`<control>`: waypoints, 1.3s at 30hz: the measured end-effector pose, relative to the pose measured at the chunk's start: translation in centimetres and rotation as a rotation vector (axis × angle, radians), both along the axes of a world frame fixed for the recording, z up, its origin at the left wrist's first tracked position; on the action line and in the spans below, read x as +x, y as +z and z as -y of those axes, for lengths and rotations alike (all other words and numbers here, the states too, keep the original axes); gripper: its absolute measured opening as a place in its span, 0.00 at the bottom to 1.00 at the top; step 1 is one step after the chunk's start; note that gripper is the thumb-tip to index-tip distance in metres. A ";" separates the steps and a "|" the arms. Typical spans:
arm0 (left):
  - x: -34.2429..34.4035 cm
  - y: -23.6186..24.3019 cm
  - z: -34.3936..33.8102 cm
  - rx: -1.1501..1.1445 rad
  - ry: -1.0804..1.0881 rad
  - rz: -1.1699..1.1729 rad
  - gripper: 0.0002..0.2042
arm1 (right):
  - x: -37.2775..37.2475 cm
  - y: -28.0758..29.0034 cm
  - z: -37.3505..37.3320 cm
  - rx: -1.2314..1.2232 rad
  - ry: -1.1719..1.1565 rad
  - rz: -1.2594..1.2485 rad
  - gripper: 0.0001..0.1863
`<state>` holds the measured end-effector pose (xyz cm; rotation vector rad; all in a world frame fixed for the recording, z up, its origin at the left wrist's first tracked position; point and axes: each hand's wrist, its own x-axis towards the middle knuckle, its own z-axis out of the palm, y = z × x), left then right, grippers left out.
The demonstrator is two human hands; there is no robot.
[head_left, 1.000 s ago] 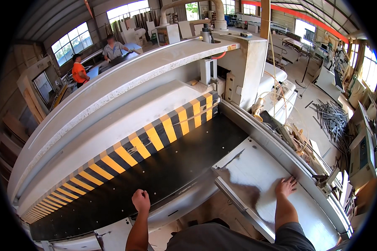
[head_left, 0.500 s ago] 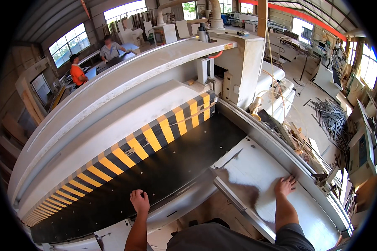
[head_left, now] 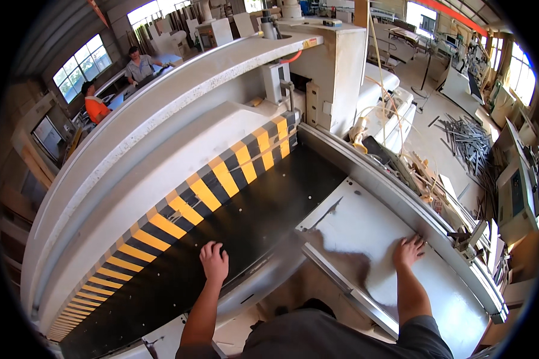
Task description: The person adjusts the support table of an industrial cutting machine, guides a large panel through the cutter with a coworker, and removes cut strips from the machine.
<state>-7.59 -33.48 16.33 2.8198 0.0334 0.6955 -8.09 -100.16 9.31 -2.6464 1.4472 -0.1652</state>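
My left hand [head_left: 214,262] is at the black machine bed [head_left: 269,203], near its front edge. Its fingers are loosely bent, the thumb apart from them, and no object shows in it. On the grey metal side table [head_left: 374,218] lies my right hand [head_left: 409,251], palm down with fingers spread, close to the long metal fence [head_left: 389,185] along the table's right side. Dark worn patches mark that table's surface. Above the far side of the bed runs a guard strip with yellow and black stripes [head_left: 212,191], fixed to the large white machine beam [head_left: 156,107].
Scrap strips [head_left: 422,179] lie beyond the fence, and a pile of grey strips [head_left: 464,143] is on the floor. A control cabinet [head_left: 518,194] stands at the right. Two people, one in orange [head_left: 94,107], one in grey [head_left: 139,67], are behind the machine at the far left.
My left hand has shifted right and farther away along the black bed. The right hand stays on the side table. The view has tilted slightly, and the two people have changed posture.
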 end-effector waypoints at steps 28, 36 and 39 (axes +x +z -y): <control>28.0 -6.3 5.1 0.053 0.309 -0.287 0.28 | 1.9 -4.3 0.3 -0.067 0.045 -0.084 0.37; 26.7 -8.0 6.7 0.236 0.318 -0.205 0.38 | 1.7 -5.4 0.9 -0.074 0.038 -0.034 0.37; 24.1 -9.0 5.9 0.260 0.232 -0.211 0.39 | 1.7 -5.7 1.1 -0.053 0.026 -0.038 0.37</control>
